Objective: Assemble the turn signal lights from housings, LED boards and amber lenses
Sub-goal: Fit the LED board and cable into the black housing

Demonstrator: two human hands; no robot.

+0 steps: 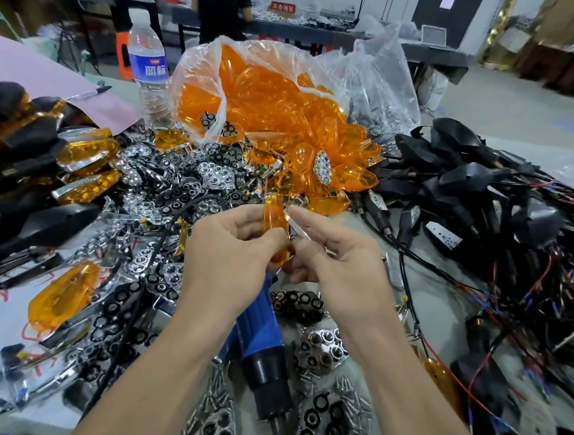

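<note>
Amber lens (275,228) — thin, light plastic, probably slick and brittle, best held by its rim — stands pinched in the left hand (228,247) above the table (437,297), the right hand (339,261) pinching a silvery strip (297,225) beside it.

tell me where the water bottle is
Head view, upper left: the water bottle stands just left of the clear bag of amber lenses, right of the pink sheet.

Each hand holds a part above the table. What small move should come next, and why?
Probably bring the silvery piece against the amber lens and seat it. The left hand pinches the lens edge-on, the right hand pinches the silvery piece right beside it, and the two parts do not look joined yet.
</note>
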